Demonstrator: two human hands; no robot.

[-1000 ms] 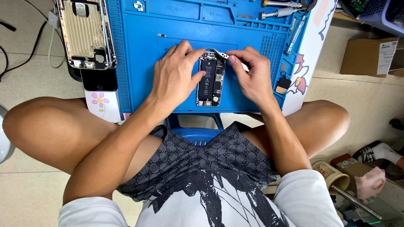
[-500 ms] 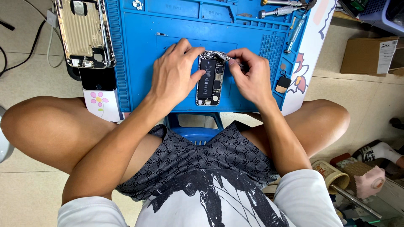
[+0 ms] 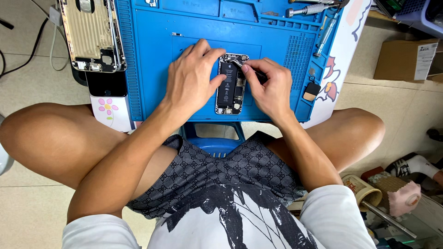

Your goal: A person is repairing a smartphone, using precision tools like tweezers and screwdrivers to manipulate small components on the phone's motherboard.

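Note:
An opened phone [image 3: 229, 87] with its black battery showing lies on a blue work mat [image 3: 152, 69]. My left hand [image 3: 191, 78] rests on the mat and presses the phone's left edge with thumb and fingers. My right hand [image 3: 270, 85] pinches metal tweezers [image 3: 237, 61], whose tips touch the phone's upper right corner.
A stack of phone back housings [image 3: 92, 34] lies at the mat's upper left, over a white box with a flower [image 3: 108, 113]. Screwdrivers [image 3: 314, 9] lie in the mat's top right tray. A cardboard box [image 3: 406, 60] stands right. A blue stool [image 3: 214, 138] is under the mat.
The tweezers' tips have shifted slightly toward the phone's top edge. Both hands stay on the phone; the camera view has drifted a little.

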